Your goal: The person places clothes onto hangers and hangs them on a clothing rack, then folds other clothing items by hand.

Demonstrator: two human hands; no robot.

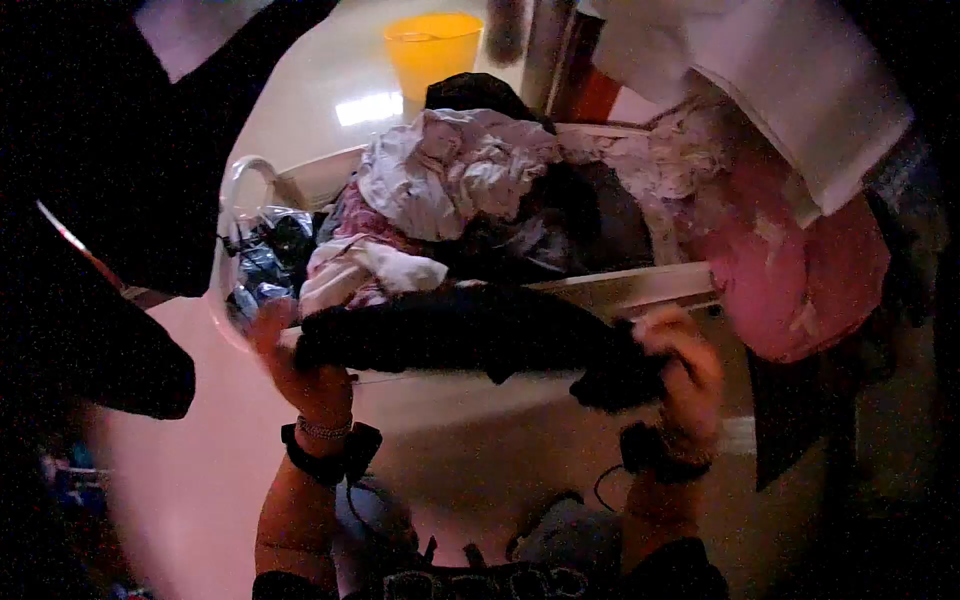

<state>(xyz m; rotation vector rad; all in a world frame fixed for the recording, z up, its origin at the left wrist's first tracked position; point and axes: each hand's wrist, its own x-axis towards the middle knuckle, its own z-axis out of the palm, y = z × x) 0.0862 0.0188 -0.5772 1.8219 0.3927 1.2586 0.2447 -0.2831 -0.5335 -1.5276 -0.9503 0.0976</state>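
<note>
Two hands are showing in the head view, and I am watching from afar as they are holding one black cloth (470,330) lengthwise between them. Left hand (312,380) is gripping the left end, its fingers blurring, so I am not able to tell how firmly they are pressing. Right hand (690,375) is curling its fingers in on the bunched right end, pinching fabric, the tips partly hiding in the dark folds. My reading is that gripping both ends is keeping the middle from drooping much. The cloth is hanging in front of the basket's near edge, covering part of that rim.

Inside the basket (640,290), a white cloth (440,165) is lying on top of the heap, probably because darker clothes are propping it up. A plastic bag (275,245) is sitting at the left end, beside the curved handle (237,190). Pink fabric (810,280) is bulging by the right end, crowding that corner.

For moving, bare floor (180,460) is lying open left of the left forearm. Beyond the far edge, a yellow bucket (435,65) is standing well apart from both hands.
</note>
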